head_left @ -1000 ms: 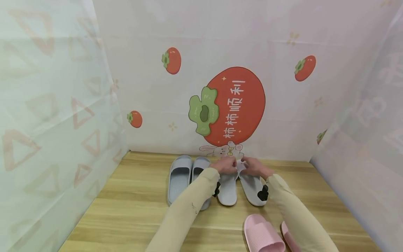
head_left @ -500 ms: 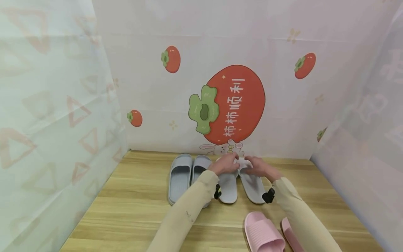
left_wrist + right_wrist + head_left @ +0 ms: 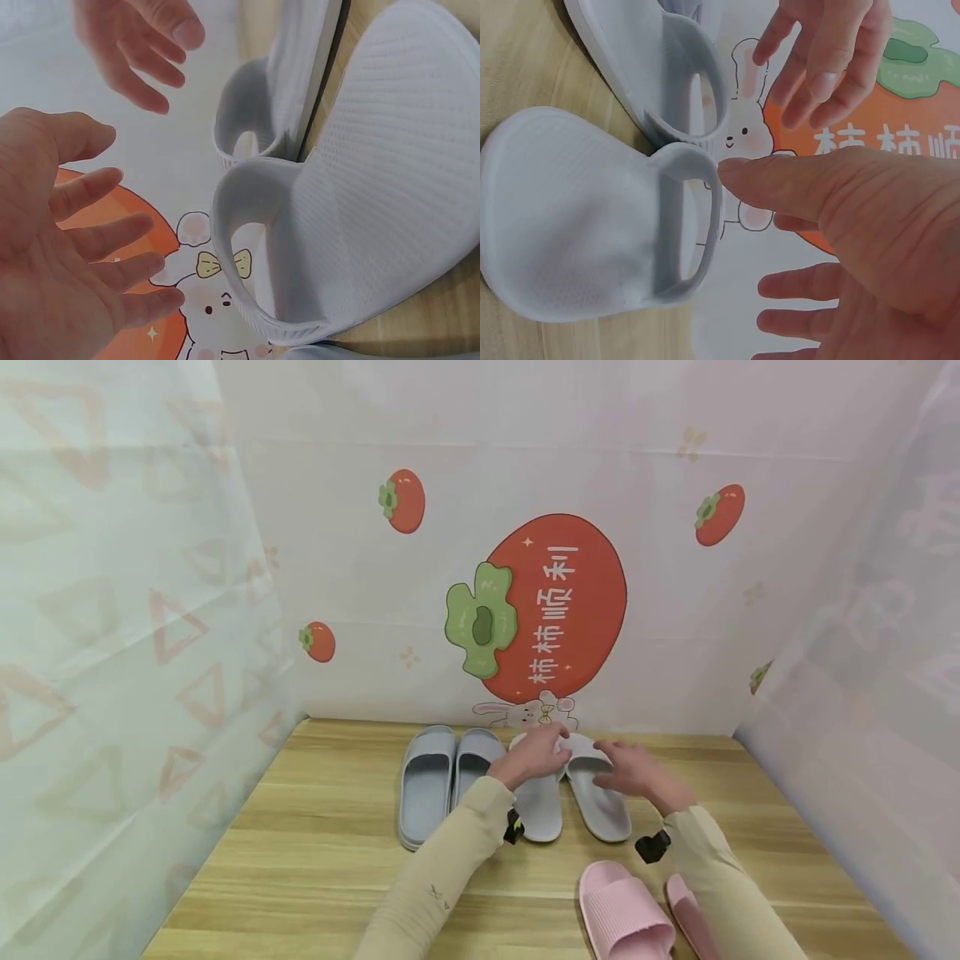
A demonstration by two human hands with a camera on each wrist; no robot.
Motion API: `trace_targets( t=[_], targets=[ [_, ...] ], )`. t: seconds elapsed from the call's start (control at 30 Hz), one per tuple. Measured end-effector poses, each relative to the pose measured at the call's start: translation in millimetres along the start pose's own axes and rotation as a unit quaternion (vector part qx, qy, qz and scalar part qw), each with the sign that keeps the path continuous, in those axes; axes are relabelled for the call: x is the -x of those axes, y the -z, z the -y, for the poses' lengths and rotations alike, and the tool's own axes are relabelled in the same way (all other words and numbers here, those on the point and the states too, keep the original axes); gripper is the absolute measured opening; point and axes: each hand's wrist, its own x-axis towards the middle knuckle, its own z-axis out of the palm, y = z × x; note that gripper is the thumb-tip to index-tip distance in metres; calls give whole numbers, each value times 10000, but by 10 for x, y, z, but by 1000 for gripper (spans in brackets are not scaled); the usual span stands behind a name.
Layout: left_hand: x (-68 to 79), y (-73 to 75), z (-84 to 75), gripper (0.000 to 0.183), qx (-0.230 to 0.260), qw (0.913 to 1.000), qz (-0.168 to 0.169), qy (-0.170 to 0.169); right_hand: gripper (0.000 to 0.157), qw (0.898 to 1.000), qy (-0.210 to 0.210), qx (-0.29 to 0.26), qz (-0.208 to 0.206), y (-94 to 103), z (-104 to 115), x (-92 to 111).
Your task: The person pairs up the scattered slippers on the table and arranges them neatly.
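Observation:
Two light grey slippers stand side by side near the back wall, the left slipper (image 3: 540,814) and the right slipper (image 3: 604,810), straps toward the wall. Over the left one hovers my left hand (image 3: 534,755), its fingers spread apart and holding nothing; the left wrist view shows that slipper's sole (image 3: 405,165) apart from the fingers. Above and to the right of the other slipper is my right hand (image 3: 639,773), also with spread fingers and nothing in them. In the right wrist view its thumb (image 3: 772,180) is close to the strap (image 3: 709,225); whether they touch, I cannot tell.
Left of the grey pair stands a blue-grey pair of slippers (image 3: 426,789), partly behind my left sleeve (image 3: 450,860). Pink slippers (image 3: 628,914) lie in front at right, one partly under my right sleeve (image 3: 731,881). A printed wall sheet (image 3: 360,568) closes the back.
Both hands let go of the light grey slippers and their fingers spread. My right hand has drawn away to the right; the left has shifted little. The slippers stay in place.

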Motion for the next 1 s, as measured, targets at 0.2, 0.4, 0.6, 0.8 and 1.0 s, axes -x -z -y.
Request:
trace_targets(
  t=[0.2, 0.4, 0.6, 0.8, 1.0],
  targets=[
    [105, 1, -7, 35, 105, 9999, -9, -95, 63, 9995, 75, -98, -275, -6, 85, 141],
    [170, -37, -10, 39, 210, 9997, 77, -38, 66, 9990, 125, -173, -402, -12, 74, 247],
    [238, -91, 11, 40, 36, 10000, 45, -20, 68, 9984, 102, -262, -484, -14, 45, 367],
    [329, -128, 37, 42, 84, 9999, -94, -116, 69, 9983, -54, -320, -485, 15, 12, 531],
    [455, -148, -25, 43, 309, 9993, -101, -206, 70, 9976, -64, -374, -580, 47, -2, 687]
  ],
)
